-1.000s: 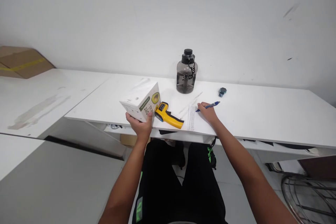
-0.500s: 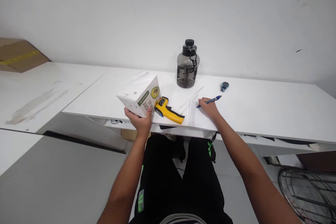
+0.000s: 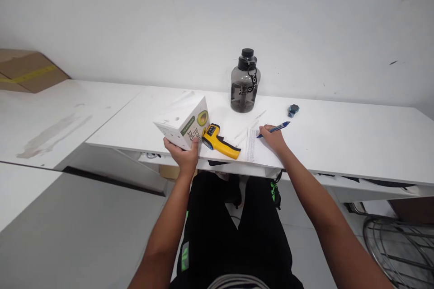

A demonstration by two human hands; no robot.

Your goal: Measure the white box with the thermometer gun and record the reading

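My left hand [image 3: 185, 156] is closed on the lower near corner of a white carton [image 3: 181, 119] with an avocado picture, which it holds tilted at the table's front edge. Just right of the carton lies a yellow and black infrared thermometer [image 3: 220, 142], its head close to the carton's printed side. My right hand [image 3: 274, 139] grips a blue pen [image 3: 280, 127], the tip end down at a sheet of paper [image 3: 251, 146]. Lines of small writing cover the sheet's left part; my hand rests over its right part.
Behind the paper stands a dark clear water bottle [image 3: 244, 83]. A small blue watch-like item [image 3: 293, 110] lies to its right on the white table [image 3: 352, 140]. A cardboard box [image 3: 32, 72] sits far left by the wall. A wire rack [image 3: 400, 244] is low at right.
The whole view has shifted slightly, so everything appears a little farther right. My right hand and the pen have moved slightly along the paper; my left hand still holds the carton.
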